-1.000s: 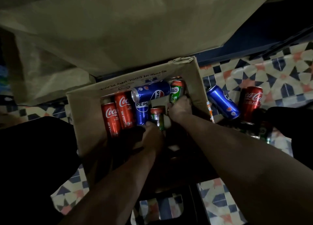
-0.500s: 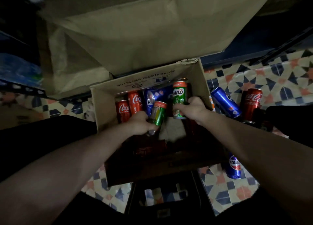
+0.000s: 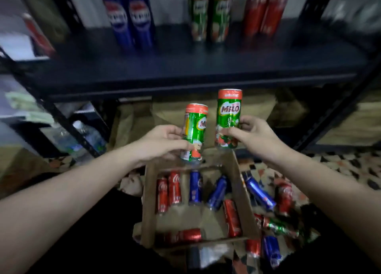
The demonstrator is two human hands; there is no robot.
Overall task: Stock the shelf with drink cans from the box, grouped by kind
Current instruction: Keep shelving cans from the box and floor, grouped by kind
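I hold one green Milo can upright in each hand, left hand wrapped around its can and right hand pinching its can, both raised above the box toward the shelf, where a matching green pair stands beyond my hands between blue and red cans. Half a second ago both hands were still down inside the box lifting these cans; now my view has swung up to the shelf.

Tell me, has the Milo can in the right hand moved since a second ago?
Yes. The Milo can has risen out of the box, held by the right hand.
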